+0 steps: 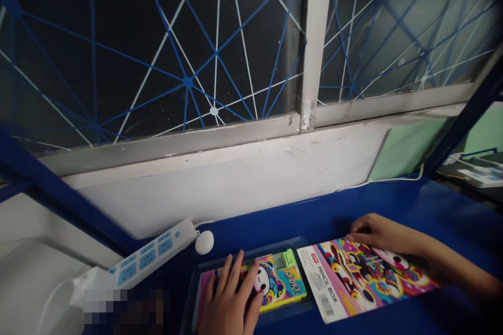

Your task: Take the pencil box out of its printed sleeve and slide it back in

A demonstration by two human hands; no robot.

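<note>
The blue desk [416,209] runs under everything here. Closest to me, my left hand [230,296] lies flat and open on a pencil box [281,282], fingers spread across its bright cartoon lid, which reads "SPORT" and has a green patch near one corner. The box sits inside a shallow dark tray [302,244], and my palm covers much of the lid's left half.

Just beside the tray lies a flat printed card [365,277] with a matching colourful cartoon design, a white strip marked "PENCIL BOX" and a barcode [326,306]. My right hand [373,233] rests on the card's far edge, its fingers loosely curled. I can't tell whether it's actually gripping the card.

Further out, a white power strip [147,259] lies at an angle near the desk's far edge, with blue socket faces. A round white object [204,242] sits at its end, and a thin white cable [377,183] runs along the back of the desk. A pixelated patch hides the bottom left corner.

Beyond that rises a white wall [216,193] with a pale green panel [408,149] to the right. Above it, a window with a white frame [314,47] is covered by blue and white netting [188,82].
</note>
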